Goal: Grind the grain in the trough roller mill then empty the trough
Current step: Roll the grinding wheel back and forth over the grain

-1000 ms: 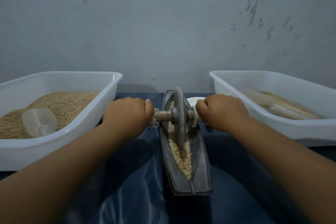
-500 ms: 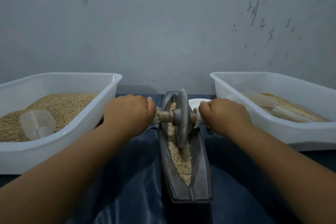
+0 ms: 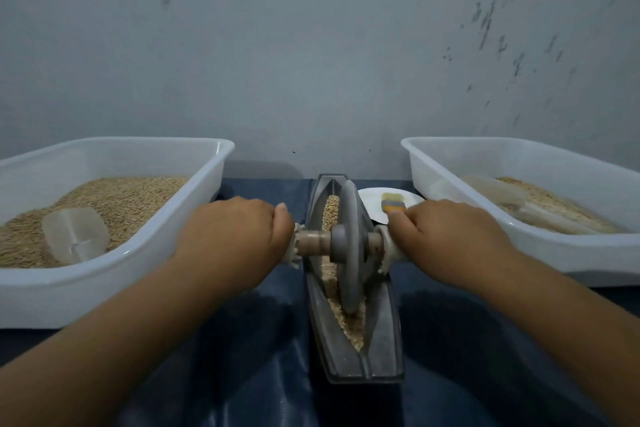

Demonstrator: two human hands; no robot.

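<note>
Both hands (image 3: 232, 236) grip the unmarked roller's (image 3: 349, 246) axle handles.

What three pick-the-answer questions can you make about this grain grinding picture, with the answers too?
1. Where is the clear scoop?
A. In the left tub
B. On the small plate
C. In the trough

2. How many white tubs hold grain?
A. One
B. Two
C. Four

3. What are the two hands doing?
A. Lying flat on the cloth
B. Gripping the wheel's axle
C. Lifting the trough

Answers:
1. A: the scoop lies on the grain in the left tub.
2. B: one tub on the left, the right tub opposite.
3. B: the left hand and right hand curl round the axle ends beside the wheel.
</note>
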